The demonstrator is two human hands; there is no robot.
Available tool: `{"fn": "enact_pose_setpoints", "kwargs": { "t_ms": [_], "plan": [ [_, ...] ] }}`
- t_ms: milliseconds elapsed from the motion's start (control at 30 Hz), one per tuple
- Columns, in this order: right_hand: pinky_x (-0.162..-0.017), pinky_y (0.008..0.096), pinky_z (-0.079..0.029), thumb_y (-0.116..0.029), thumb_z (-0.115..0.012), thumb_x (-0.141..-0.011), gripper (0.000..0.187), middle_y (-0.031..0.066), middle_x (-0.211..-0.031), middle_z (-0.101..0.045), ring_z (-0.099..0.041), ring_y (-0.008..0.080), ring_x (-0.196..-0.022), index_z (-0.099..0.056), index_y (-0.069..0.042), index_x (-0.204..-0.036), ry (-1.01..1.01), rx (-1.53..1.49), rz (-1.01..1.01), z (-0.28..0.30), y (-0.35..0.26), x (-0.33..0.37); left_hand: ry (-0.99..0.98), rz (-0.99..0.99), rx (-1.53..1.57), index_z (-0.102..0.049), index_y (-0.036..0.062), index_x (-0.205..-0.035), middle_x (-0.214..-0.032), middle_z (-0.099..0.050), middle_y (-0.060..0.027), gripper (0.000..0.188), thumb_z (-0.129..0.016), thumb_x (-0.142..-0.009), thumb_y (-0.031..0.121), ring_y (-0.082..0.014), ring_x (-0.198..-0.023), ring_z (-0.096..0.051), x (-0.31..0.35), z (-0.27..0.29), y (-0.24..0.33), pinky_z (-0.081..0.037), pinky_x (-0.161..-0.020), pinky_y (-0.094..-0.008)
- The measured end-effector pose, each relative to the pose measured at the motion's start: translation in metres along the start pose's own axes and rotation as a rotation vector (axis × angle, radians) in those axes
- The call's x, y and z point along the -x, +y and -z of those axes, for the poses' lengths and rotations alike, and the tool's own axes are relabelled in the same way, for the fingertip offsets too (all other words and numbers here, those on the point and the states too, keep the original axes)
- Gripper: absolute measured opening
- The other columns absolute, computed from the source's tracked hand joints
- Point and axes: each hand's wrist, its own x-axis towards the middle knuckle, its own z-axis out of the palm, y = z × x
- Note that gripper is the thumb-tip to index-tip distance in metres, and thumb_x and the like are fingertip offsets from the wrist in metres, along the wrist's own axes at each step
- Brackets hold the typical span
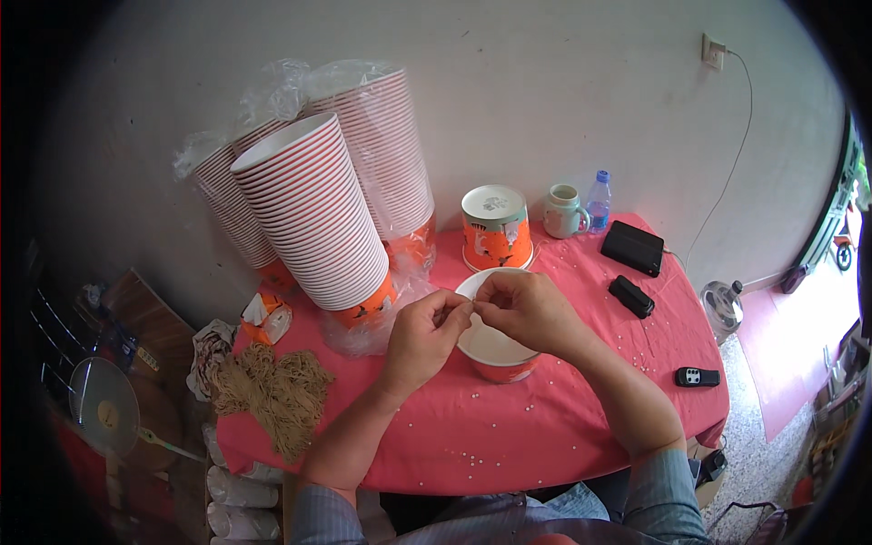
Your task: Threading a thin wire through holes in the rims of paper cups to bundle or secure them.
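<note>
My left hand and my right hand meet fingertip to fingertip over an open paper tub. Both are closed in a pinch. Whatever lies between the fingertips is too small to make out. The tub stands upright on the red tablecloth, white inside and orange-red outside; my hands cover part of its rim. Small white bits are scattered on the cloth in front of it. Behind it, an orange printed tub sits upside down.
Tall nested stacks of paper tubs, some in clear plastic, lean at the left. Near them lies a tangled bundle of tan strings. A mug, a water bottle, a black case and a remote are on the right.
</note>
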Motion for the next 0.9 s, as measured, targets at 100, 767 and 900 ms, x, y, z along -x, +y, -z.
{"fn": "enact_pose_setpoints", "kwargs": {
  "t_ms": [100, 767, 900],
  "plan": [
    [-0.075, 0.0329, -0.061, -0.015, -0.079, -0.096, 0.016, 0.0082, -0.089, -0.079, -0.076, 0.015, -0.081, -0.077, 0.0, -0.103, -0.03, -0.042, -0.014, 0.001, -0.001, 0.0, -0.022, 0.005, 0.033, -0.072, -0.005, -0.108, -0.084, -0.07, -0.0015, 0.019, -0.067, -0.109, 0.013, -0.0063, -0.077, -0.064, -0.001, 0.001, -0.004, -0.052, -0.069, -0.0251],
    [-0.073, 0.0447, -0.061, -0.014, -0.074, -0.097, 0.008, 0.0106, -0.092, -0.079, -0.077, 0.0333, -0.084, -0.075, -0.008, -0.102, 0.113, 0.246, 0.378, 0.003, 0.007, -0.001, -0.258, 0.217, 0.101, -0.079, -0.0013, -0.114, -0.086, -0.073, -0.0004, 0.025, -0.065, -0.112, 0.019, -0.0061, -0.071, -0.06, -0.009, 0.026, 0.007, -0.048, -0.065, -0.0239],
    [-0.071, 0.0474, -0.061, -0.019, -0.073, -0.1, 0.01, 0.0121, -0.088, -0.078, -0.077, 0.0352, -0.082, -0.075, -0.009, -0.104, 0.128, 0.29, 0.271, 0.005, 0.012, -0.002, -0.253, 0.191, 0.011, -0.079, 0.0014, -0.11, -0.085, -0.073, 0.0008, 0.023, -0.068, -0.111, 0.022, -0.0047, -0.068, -0.06, -0.012, 0.036, 0.004, -0.045, -0.058, -0.0221]
  ]
}}
